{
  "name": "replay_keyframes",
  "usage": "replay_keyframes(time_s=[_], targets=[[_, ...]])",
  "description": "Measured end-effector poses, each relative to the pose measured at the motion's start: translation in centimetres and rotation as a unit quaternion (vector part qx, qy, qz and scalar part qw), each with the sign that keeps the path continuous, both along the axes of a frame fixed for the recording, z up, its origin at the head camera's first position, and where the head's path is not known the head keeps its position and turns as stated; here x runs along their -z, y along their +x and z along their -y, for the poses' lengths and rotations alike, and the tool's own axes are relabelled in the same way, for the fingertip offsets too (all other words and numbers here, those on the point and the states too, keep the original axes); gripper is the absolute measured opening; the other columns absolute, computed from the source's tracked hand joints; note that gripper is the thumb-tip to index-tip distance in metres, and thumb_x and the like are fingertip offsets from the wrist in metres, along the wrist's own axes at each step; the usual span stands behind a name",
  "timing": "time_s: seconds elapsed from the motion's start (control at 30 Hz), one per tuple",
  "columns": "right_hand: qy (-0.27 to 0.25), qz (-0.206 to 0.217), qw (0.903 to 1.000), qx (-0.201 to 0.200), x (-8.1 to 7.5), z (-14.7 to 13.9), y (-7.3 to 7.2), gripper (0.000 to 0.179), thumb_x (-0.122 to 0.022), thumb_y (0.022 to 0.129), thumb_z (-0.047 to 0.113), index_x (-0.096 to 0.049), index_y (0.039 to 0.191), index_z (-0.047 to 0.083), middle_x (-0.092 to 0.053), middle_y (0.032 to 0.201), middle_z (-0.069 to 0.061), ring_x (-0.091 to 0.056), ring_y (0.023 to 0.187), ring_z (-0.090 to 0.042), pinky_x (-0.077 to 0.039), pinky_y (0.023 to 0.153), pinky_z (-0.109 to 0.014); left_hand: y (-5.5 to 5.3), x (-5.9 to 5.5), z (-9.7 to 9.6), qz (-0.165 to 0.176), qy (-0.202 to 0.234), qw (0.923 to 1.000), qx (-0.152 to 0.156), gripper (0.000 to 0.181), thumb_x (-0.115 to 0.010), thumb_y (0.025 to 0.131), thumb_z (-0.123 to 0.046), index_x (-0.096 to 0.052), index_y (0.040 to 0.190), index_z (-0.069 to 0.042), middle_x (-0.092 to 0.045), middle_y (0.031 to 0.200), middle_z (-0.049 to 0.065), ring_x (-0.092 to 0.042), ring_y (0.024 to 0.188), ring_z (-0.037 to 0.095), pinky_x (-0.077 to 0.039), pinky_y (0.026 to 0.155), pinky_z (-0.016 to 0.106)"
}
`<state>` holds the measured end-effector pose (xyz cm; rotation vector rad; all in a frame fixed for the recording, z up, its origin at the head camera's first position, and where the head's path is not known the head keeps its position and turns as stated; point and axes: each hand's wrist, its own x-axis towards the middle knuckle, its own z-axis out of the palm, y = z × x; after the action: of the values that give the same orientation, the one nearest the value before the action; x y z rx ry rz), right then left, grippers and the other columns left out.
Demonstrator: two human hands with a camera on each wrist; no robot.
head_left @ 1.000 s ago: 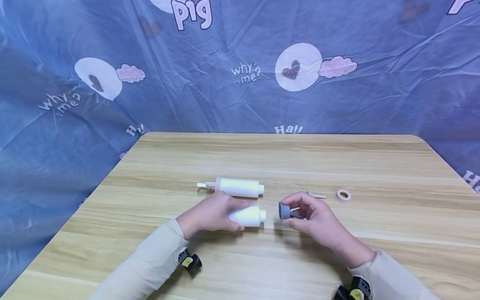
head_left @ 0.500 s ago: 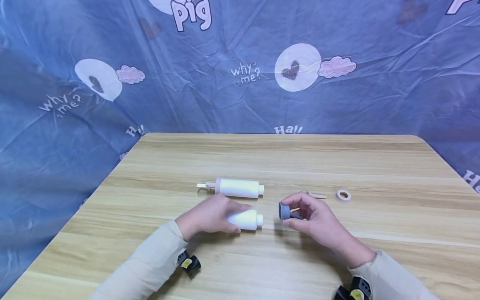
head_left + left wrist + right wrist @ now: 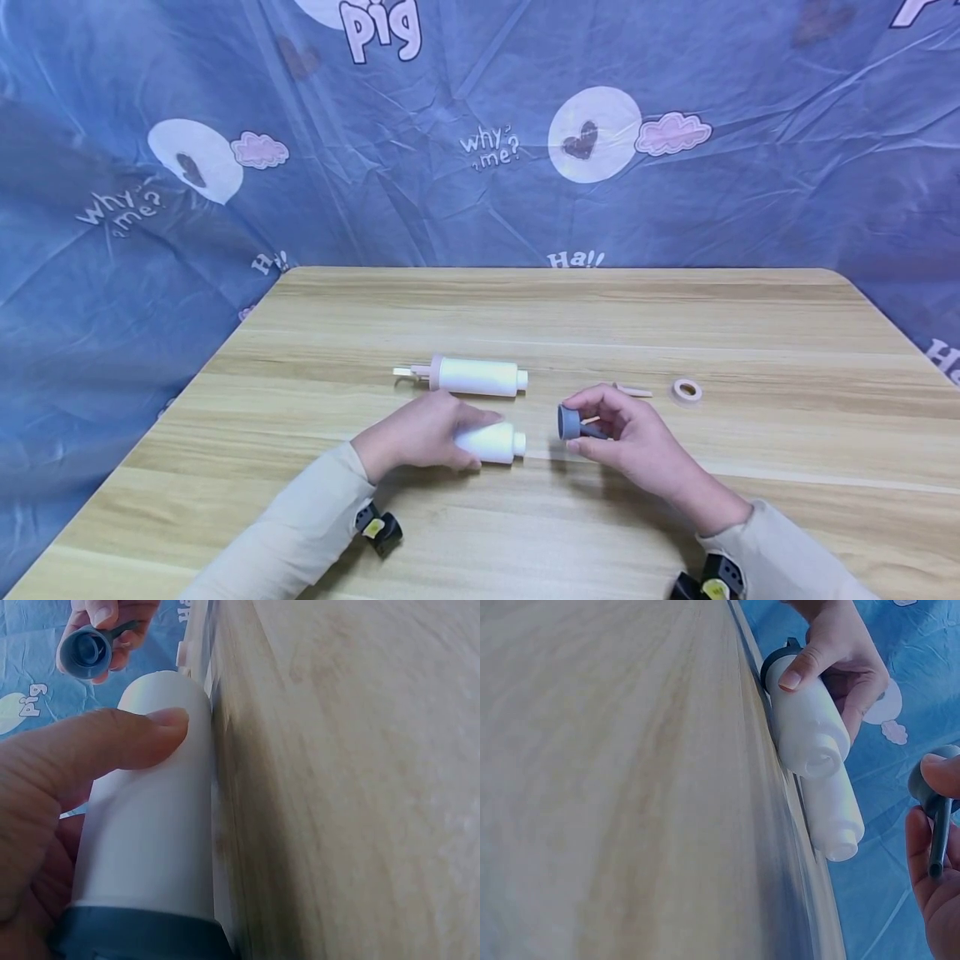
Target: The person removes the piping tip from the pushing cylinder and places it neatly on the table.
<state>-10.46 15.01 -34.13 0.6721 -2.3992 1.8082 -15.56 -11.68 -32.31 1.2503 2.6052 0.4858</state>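
My left hand (image 3: 420, 429) grips a white plastic bottle (image 3: 487, 442) lying on its side, its narrow neck pointing right. Along the bottle, the thumb (image 3: 142, 739) lies across the white wall. A dark blue-grey collar (image 3: 142, 934) rings the bottle's other end, hidden under the hand in the head view. My right hand (image 3: 633, 437) pinches a blue-grey cup-shaped cap (image 3: 567, 422) between thumb and fingers. From the cap's back runs a thin tube (image 3: 939, 840); its hollow side faces the bottle neck across a short gap.
Just behind the held bottle lies a similar white bottle (image 3: 480, 377) with a pink collar and a thin stem pointing left. A small pink piece (image 3: 637, 392) and a white ring (image 3: 677, 390) lie beyond my right hand. A printed blue cloth (image 3: 420, 183) hangs behind the wooden table (image 3: 570, 308).
My left hand has brought the bottle slightly toward me and a little left, widening the space to the bottle behind. The right hand and cap have stayed put.
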Motion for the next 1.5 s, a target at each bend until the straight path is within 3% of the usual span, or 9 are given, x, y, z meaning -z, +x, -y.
replay_keyframes(time_s=[0.37,0.97,1.27,1.5], targets=[[0.000,0.008,1.0000,0.000,0.11,-0.06,-0.02,0.036,-0.072,0.074,-0.001,-0.058,0.107,-0.002,-0.061,0.098,-0.003,-0.062,0.083,-0.009,-0.052,0.069,-0.024,-0.12,-0.08,-0.13,0.014,-0.006,0.9998,-0.014,0.059,-0.078,0.071,-0.028,-0.059,0.125,-0.012,-0.065,0.116,0.003,-0.063,0.097,0.014,-0.049,0.083,0.026],[-0.006,0.028,0.9995,-0.011,0.40,-0.03,-0.10,0.038,-0.072,0.074,-0.001,-0.057,0.108,-0.004,-0.062,0.094,-0.006,-0.062,0.083,-0.009,-0.053,0.070,-0.024,-0.31,-0.12,-0.11,-0.010,-0.019,0.9996,-0.018,0.063,-0.079,0.068,-0.036,-0.059,0.126,-0.018,-0.068,0.109,-0.001,-0.059,0.079,0.008,-0.047,0.070,0.023],[-0.007,0.030,0.9995,-0.010,0.47,-0.05,-0.07,0.038,-0.072,0.074,-0.001,-0.057,0.108,-0.004,-0.063,0.095,-0.001,-0.062,0.083,-0.009,-0.053,0.069,-0.024,-0.16,-0.01,-0.05,-0.040,0.007,0.9990,-0.015,0.062,-0.076,0.071,-0.039,-0.059,0.126,-0.016,-0.062,0.121,-0.001,-0.061,0.100,0.015,-0.049,0.083,0.027],[-0.010,0.059,0.9981,-0.013,0.34,0.06,0.08,0.041,-0.072,0.074,0.001,-0.057,0.111,-0.007,-0.064,0.098,-0.013,-0.063,0.084,-0.009,-0.054,0.071,-0.024,0.14,-0.23,-0.27,-0.064,0.032,0.9974,-0.010,0.062,-0.075,0.073,-0.040,-0.058,0.126,-0.014,-0.059,0.126,0.003,-0.059,0.109,0.019,-0.048,0.090,0.030]])
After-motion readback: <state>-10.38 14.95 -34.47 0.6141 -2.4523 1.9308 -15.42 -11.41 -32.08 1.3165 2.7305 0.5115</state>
